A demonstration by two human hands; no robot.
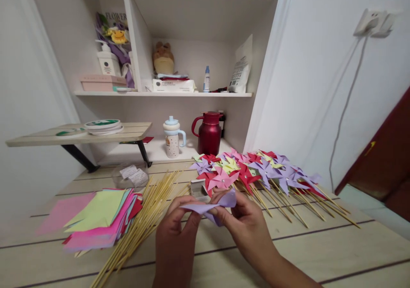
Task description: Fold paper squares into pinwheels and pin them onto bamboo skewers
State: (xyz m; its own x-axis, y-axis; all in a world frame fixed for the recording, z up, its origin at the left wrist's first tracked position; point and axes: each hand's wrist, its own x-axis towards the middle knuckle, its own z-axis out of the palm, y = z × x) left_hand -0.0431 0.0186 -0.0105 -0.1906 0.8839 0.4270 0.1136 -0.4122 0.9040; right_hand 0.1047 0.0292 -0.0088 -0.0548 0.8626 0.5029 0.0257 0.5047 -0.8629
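Observation:
A lavender paper piece (201,208), folded and curled at its right end, is pinched between both hands above the table. My left hand (179,224) grips its left end between thumb and fingers. On the right side, my right hand (245,219) closes on the curled part, hiding some of it. Just behind the hands sits a small open box (197,188), partly covered by them. To their left lies a loose bundle of wooden sticks (141,219). Beyond the right hand, many finished paper pinwheels (246,175) in red, pink, purple and yellow lie on their sticks.
Cut coloured paper sheets (99,213) are stacked at the left, before a clear round container (120,177). A small raised stand (38,141) carries tape-like rolls (104,128). A cup (172,145) and a red thermos jug (209,136) stand at the back below shelves (166,94).

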